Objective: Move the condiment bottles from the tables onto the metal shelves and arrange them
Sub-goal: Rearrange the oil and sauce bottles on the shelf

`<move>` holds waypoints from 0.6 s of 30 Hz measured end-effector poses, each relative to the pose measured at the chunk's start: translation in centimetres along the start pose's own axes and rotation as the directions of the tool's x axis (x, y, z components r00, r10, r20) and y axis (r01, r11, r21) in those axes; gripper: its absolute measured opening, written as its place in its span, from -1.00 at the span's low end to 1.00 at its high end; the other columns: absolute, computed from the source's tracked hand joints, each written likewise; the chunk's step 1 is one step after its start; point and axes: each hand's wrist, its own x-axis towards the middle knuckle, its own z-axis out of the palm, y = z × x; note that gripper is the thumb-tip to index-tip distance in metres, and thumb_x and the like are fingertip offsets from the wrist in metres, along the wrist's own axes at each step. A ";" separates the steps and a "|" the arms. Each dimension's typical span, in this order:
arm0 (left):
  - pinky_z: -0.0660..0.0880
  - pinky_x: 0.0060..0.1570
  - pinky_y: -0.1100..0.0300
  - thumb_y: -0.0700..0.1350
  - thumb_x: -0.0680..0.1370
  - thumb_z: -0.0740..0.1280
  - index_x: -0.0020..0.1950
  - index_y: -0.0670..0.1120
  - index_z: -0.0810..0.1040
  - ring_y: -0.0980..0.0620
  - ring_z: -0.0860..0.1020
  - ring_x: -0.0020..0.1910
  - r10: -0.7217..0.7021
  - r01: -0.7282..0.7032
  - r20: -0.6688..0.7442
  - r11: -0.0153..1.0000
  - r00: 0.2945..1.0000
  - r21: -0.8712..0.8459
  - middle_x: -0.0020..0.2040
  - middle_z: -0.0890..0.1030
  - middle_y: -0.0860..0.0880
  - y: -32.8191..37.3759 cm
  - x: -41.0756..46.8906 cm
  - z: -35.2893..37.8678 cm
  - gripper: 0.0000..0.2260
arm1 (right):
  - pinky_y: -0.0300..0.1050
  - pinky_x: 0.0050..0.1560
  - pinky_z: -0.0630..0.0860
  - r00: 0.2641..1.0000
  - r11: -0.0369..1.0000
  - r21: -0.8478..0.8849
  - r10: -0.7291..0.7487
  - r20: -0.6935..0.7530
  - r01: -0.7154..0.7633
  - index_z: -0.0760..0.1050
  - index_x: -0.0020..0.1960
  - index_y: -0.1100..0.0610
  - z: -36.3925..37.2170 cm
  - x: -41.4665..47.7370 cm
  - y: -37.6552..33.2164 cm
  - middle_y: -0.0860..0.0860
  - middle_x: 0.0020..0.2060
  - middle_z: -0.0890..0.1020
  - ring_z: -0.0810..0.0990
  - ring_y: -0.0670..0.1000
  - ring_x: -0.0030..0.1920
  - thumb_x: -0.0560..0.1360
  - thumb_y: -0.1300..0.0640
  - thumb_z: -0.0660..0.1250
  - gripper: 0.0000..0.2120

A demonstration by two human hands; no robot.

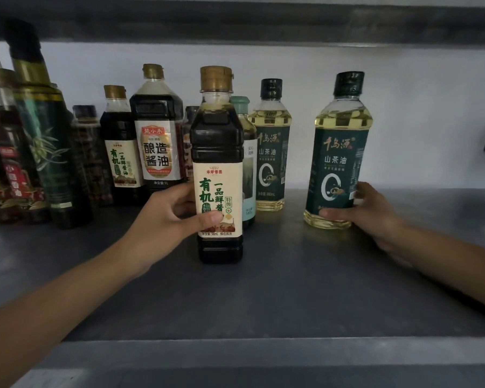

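Shelf [263, 292]: grey metal, wall [420, 107] behind.
Soy sauce bottle [218, 152]: upright, mid-shelf, before back row [157, 141].
Left hand [168, 217]: wrapped round soy sauce bottle.
Oil bottle [338, 147]: upright, to the right.
Right hand [368, 212]: grips oil bottle's base.

Our head-worn camera looks forward into the metal shelf [277, 292], facing its back wall [420, 107]; we stand near it.
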 end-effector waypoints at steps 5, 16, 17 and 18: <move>0.53 -0.03 0.38 -0.08 0.30 0.44 0.11 0.04 0.56 0.21 0.61 0.06 0.002 -0.002 -0.009 1.000 1.000 -0.002 0.03 0.67 0.19 -0.3 0.2 -0.1 -0.62 | -0.16 0.00 0.40 0.999 0.999 0.039 -0.013 0.036 0.012 0.46 0.25 0.13 1.7 2.8 -0.1 -0.03 0.00 0.55 0.51 -0.01 0.01 0.22 0.24 0.59 -0.36; 0.55 -0.01 0.31 -0.11 0.30 0.45 0.08 0.00 0.59 0.16 0.62 0.06 -0.009 0.009 0.000 0.999 1.000 -0.046 0.03 0.68 0.13 -0.3 0.3 -0.3 -0.64 | -0.18 0.04 0.41 0.994 0.989 0.145 -0.055 0.094 0.041 0.49 0.28 0.18 3.4 5.2 0.8 0.01 0.10 0.59 0.54 -0.03 0.07 0.30 0.29 0.52 -0.44; 0.56 0.00 0.29 -0.11 0.30 0.45 0.08 0.00 0.59 0.15 0.62 0.06 -0.010 0.010 0.000 0.999 1.000 -0.039 0.02 0.68 0.13 -0.3 0.3 -0.4 -0.65 | -0.17 0.04 0.43 0.994 0.989 0.139 -0.056 0.098 0.042 0.48 0.29 0.16 3.4 5.1 0.9 0.02 0.13 0.59 0.55 -0.03 0.06 0.29 0.27 0.53 -0.41; 0.57 0.02 0.26 -0.10 0.29 0.45 0.07 0.01 0.59 0.15 0.62 0.06 -0.011 0.011 -0.001 1.000 1.000 -0.028 0.02 0.68 0.13 -0.3 0.3 -0.5 -0.65 | -0.14 0.07 0.45 0.995 0.991 0.131 -0.051 0.090 0.039 0.45 0.32 0.15 3.6 5.2 1.1 0.03 0.17 0.58 0.55 -0.02 0.09 0.26 0.22 0.56 -0.35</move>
